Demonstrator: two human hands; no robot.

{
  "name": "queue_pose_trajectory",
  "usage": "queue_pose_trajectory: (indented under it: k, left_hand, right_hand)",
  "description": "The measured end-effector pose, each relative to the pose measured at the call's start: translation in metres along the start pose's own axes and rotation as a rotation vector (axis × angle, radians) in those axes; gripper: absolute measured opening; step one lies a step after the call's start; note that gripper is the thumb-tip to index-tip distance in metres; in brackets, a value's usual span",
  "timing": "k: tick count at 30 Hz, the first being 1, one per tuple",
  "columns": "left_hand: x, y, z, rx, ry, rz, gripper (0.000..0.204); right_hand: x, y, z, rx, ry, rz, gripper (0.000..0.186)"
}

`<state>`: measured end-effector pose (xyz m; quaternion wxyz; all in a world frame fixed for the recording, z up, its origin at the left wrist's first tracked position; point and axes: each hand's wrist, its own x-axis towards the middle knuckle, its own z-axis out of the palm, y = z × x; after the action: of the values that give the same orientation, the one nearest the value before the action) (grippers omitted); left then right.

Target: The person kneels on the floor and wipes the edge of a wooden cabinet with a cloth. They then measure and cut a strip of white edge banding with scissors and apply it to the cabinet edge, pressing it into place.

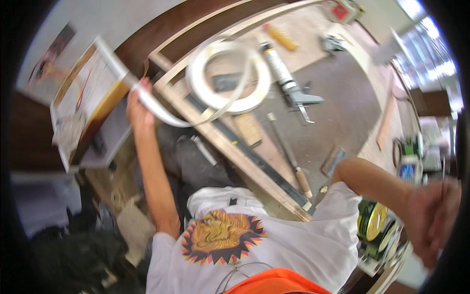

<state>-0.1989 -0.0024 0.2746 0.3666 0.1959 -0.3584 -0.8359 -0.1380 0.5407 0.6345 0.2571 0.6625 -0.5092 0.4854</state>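
Note:
My left hand (139,105) is closed on a white strip of edge banding (164,116), beside a white box-like cabinet part (105,51) with bare wooden edges. From there the strip curves right and up to its coiled roll (196,73), which lies on the workbench (342,93). On the far right, my right hand (433,220) is raised away from the bench, over cans and clutter. It is smeared by motion, so its fingers and anything in them cannot be made out.
A caulking gun (279,68), a yellow bottle (281,36) and a long wooden-handled tool (286,152) lie on the bench. A wooden frame (267,188) runs along its near edge. Green cans (374,218) stand at the right. Dark cloth and cardboard (134,228) lie at lower left.

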Motion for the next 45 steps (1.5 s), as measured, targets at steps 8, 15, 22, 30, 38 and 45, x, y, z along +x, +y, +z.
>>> queue_pose_trajectory:
  k: [8,15,22,30,38,45]
  left_hand:
    - [0.000,-0.008,0.012,-0.054,-0.007,-0.036,0.042]
    - [-0.003,0.002,0.014,0.012,0.026,-0.032,0.042]
    - [-0.007,0.019,0.007,0.093,0.044,-0.008,0.044]
    - [-0.019,0.009,0.022,0.163,0.075,-0.001,0.039]
    - [-0.029,0.004,0.027,0.302,0.167,-0.031,0.037]
    - [-0.110,0.018,0.046,0.417,0.251,-0.187,0.040]
  right_hand:
    - [-0.060,0.064,-0.001,-0.969,0.400,0.134,0.020]
    - [-0.239,0.229,-0.021,-0.902,0.019,1.274,0.035]
    - [-0.355,0.255,-0.028,-0.960,-0.581,1.720,0.066]
    - [-0.415,0.240,-0.047,-0.854,-0.603,1.600,0.069]
    - [-0.393,0.238,-0.042,-0.816,-0.701,1.576,0.065]
    - [-0.377,0.237,-0.007,-0.922,-0.706,1.616,0.056]
